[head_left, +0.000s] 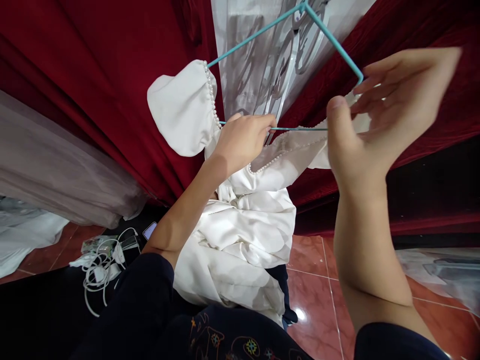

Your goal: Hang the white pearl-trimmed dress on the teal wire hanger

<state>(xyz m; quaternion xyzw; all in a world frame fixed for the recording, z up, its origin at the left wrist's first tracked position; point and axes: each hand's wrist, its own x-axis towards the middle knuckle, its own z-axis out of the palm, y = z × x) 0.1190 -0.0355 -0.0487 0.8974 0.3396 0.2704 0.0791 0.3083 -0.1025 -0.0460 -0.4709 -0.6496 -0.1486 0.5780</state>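
Note:
A white dress (pixel 240 235) with pearl beading along its neckline hangs bunched in front of me, its lower part over my lap. One puffed sleeve (pixel 182 110) sits on the left end of a light blue hanger (pixel 255 35). My left hand (pixel 243 137) is closed around the hanger's lower bar. At the hanger's right corner, my right hand (pixel 386 110) has its fingers curled about the white cloth of the other shoulder, slightly blurred. Its thumb stands in front, and part of that cloth is hidden behind the hand.
Red curtains (pixel 112 65) hang on both sides, with grey-white sheer fabric (pixel 56 160) at left. White cables (pixel 99 270) and a phone (pixel 150 230) lie on a black surface (pixel 41 310) at lower left. Reddish tiles (pixel 315 295) cover the floor at right.

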